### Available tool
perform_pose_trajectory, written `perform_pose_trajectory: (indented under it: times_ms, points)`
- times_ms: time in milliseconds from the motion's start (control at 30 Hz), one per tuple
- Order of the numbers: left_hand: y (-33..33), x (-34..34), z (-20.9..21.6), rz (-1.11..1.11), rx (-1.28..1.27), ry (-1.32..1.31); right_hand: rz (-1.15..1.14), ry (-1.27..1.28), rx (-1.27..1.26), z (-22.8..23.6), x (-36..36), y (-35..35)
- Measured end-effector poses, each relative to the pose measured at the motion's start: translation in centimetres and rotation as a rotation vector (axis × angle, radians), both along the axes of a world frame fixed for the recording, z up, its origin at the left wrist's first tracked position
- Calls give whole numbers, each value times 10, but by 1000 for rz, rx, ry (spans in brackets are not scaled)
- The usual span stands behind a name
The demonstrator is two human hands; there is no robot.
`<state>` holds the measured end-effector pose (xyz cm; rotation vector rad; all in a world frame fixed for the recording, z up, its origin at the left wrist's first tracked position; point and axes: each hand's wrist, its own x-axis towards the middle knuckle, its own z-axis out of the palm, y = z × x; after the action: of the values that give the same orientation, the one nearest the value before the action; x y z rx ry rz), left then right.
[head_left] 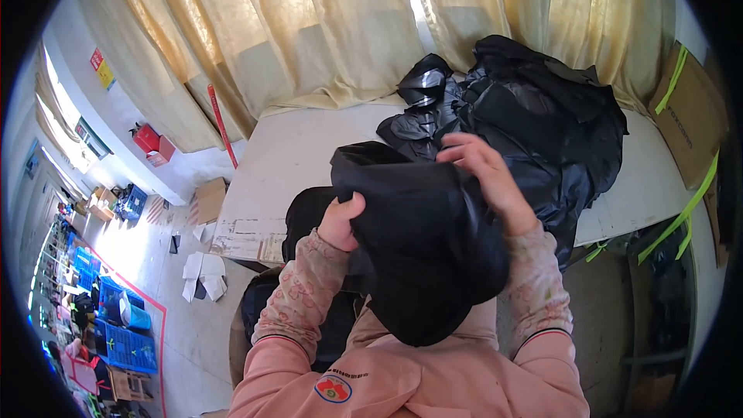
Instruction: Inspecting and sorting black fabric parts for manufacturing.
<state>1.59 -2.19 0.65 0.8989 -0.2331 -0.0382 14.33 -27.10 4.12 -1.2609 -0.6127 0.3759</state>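
Hands work a black garment [422,255] held up in front of the person's chest, just off the near edge of the tabletop [294,155]. The left hand [340,220] grips the cloth's left side with fingers curled shut into the fabric, thumb up on the outside. The right hand [487,174] sits at the top right of the bundle, palm down, fingers bent and pinching a fold near its upper edge; how deep the fingertips go under the cloth cannot be told.

To handle the cloth well from here, it seems best to keep both grips near the top edge, so the weight hangs down and the folds fall open instead of bunching. The left hand's fistful looks thick; a lighter pinch on a single layer would likely give better control. The dark fabric hides seams, so feeling for an edge would probably serve better than looking.

Both forearms rise from the lower edge in pink sleeves [298,302], elbows tucked in, wrists bent inward toward each other. The right wrist is cocked higher than the left.

Behind the garment, a pile [534,116] of more black cloth and shiny bags lies toward the far right corner of the tabletop, against the curtain [309,23]. Cardboard [689,112] leans off the right edge.
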Motion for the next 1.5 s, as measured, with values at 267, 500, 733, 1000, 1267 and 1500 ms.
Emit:
perform_pose_trajectory:
  times_ms: [267, 500, 733, 1000, 1267, 1500]
  points:
    - [-1, -3, 1, -125, -206, -73, 144, -198, -7, 0, -8, -12]
    - [-5, -5, 22, 50, -69, 109, -739, -647, -129, 59, -34, -13]
    - [-44, -4, 29, 100, 31, 131, -464, -1219, -394, 42, -81, 40]
    - [-9, 8, 30, 403, 136, 110, -460, -1207, -420, 48, -76, 19]
    - [4, -5, 53, 260, 132, 69, -356, -1203, -470, 62, -76, -3]
    - [16, 12, 50, 335, 142, -199, -251, -1237, -561, 63, -68, -4]
